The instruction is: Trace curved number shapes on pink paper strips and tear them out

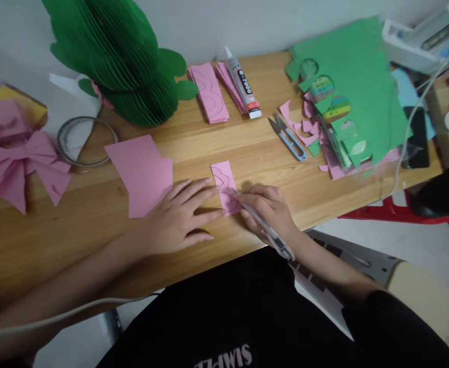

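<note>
A narrow pink paper strip (222,176) with curved outlines drawn on it lies on the wooden table in front of me. My left hand (178,217) is flat with fingers spread, its fingertips touching the strip's left edge. In my right hand (268,209) is a clear pen (263,225), its tip on the strip's right side. A larger cut pink sheet (143,171) lies just beyond my left hand, partly under its fingers or right beside them; I cannot tell which.
Small blue snips (291,140), pink scraps (305,128) and a green sheet stack (362,87) lie right. Behind are marked pink strips (209,94), a glue tube (243,84) and a green honeycomb paper shape (113,61). Left: a tape roll (87,164) and pink bow (23,158).
</note>
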A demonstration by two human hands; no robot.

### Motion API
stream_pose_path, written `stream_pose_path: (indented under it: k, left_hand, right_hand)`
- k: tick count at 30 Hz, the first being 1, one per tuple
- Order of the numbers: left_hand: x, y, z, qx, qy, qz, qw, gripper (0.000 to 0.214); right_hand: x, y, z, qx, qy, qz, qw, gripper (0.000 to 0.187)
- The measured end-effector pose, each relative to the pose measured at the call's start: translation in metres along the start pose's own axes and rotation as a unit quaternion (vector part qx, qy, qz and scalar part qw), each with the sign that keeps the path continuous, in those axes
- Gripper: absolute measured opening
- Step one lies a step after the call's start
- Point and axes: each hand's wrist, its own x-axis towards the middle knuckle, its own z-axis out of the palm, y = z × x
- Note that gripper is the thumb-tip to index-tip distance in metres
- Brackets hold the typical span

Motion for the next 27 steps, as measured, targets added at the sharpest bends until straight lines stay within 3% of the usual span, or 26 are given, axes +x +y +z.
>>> stream_pose_path:
  k: [6, 10, 27]
  left_hand:
    - [0.001, 0.002, 0.0, -0.006, 0.012, 0.001, 1.0, 0.04]
    - [0.001, 0.002, 0.0, -0.004, 0.016, 0.001, 1.0, 0.04]
    - [0.001, 0.003, 0.001, 0.003, 0.009, -0.01, 1.0, 0.041]
  right_hand:
    - [0.017, -0.004, -0.012, 0.152, -0.019, 0.113, 0.982, 0.021]
    - [0.023, -0.011, -0.011, 0.208, -0.011, 0.096, 0.973, 0.017]
    - [0.029, -0.008, -0.004, 0.202, -0.039, 0.107, 0.973, 0.02]
